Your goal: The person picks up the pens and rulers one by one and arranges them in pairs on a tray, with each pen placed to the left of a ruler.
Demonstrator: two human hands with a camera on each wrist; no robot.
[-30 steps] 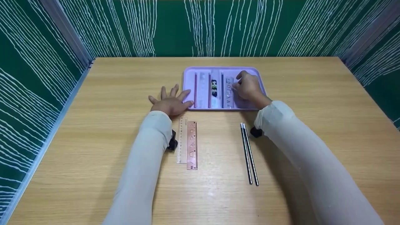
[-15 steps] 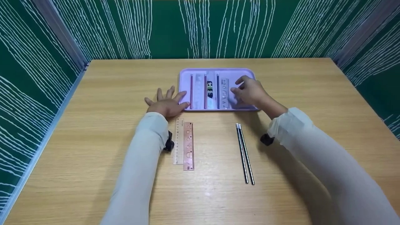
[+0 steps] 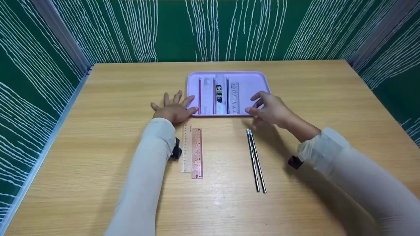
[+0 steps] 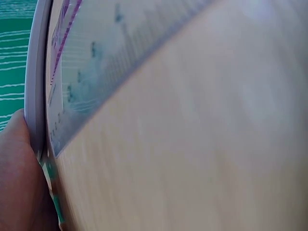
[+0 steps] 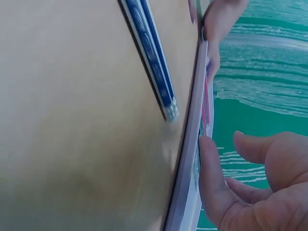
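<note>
My left hand [image 3: 174, 110] lies with fingers spread at the near left corner of the purple tray [image 3: 252, 78], its thumb and index finger over the rim. At the near right corner hovers my right hand [image 3: 270, 109], fingers loosely bent and holding nothing. Inside the tray, side by side, are a red pencil [image 3: 199, 95], another red pencil [image 3: 214, 95], a dark pencil [image 3: 228, 95], a clear stencil ruler [image 3: 235, 97] and a clear strip with a dark cartoon print [image 3: 219, 94]. In the right wrist view, the thumb and fingers [image 5: 211, 178] stand apart beside the tray's edge.
In front of the tray, a clear ruler [image 3: 186, 149] and a pink stencil ruler [image 3: 197, 154] lie next to my left wrist. Two dark striped pencils [image 3: 256, 160] lie together nearer my right forearm. Green walls with white streaks [image 3: 177, 29] surround the wooden table [image 3: 131, 78].
My right hand has drawn back from over the tray's right part toward its near right corner. The left hand stays at the tray's corner. The head view has shifted slightly.
</note>
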